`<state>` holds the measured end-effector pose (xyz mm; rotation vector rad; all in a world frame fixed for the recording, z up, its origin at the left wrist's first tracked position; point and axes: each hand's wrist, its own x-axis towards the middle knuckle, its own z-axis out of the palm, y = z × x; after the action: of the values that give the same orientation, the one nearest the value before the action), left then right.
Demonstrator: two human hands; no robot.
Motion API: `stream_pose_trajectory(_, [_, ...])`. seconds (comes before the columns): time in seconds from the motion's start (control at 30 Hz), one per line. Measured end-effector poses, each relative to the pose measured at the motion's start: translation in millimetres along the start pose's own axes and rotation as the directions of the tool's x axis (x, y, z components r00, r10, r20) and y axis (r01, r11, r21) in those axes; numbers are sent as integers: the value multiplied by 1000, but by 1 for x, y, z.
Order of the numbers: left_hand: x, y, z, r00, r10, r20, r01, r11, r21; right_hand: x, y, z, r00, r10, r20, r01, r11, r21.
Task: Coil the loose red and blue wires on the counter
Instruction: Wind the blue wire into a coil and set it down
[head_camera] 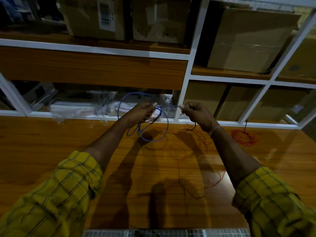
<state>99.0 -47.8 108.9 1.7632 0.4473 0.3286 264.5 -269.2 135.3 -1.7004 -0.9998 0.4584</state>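
- The left hand (142, 112) is holding the blue wire (154, 134) loops above the counter (51, 151); its grip is closed round them.
- The right hand (198, 113) is pinching the wire's free end.
- Keeping each new loop matched in size would likely be helping.
- The loose red wire (193, 151) is fading into the dim wood; its ends are hard to trace.
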Motion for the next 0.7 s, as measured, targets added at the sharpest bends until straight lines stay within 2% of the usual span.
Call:
stream_pose_trajectory(0.17, [5, -17, -33, 981, -108, -163, 62, 963, -263, 0, 8, -21, 979, 163, 126, -193, 939, 286])
stream_pose_trajectory(0.3, [9, -27, -40, 960, -172, -222, 58, 894, -444, 0, -1, -19, 944, 181, 275, -273, 897, 347])
stream_pose_trajectory(0.43, [13, -38, -55, 913, -280, -298, 29, 771, -636, 0, 0, -27, 926, 235, 296, -345, 845, 408])
stream_pose_trajectory(0.57, [13, -44, -63, 901, -298, -314, 48, 790, -612, 2, 6, -40, 938, 223, 264, -307, 889, 340])
stream_pose_trajectory(0.7, [14, -35, -48, 932, -281, -227, 76, 766, -639, 1, 0, -32, 962, 213, 172, -242, 955, 171])
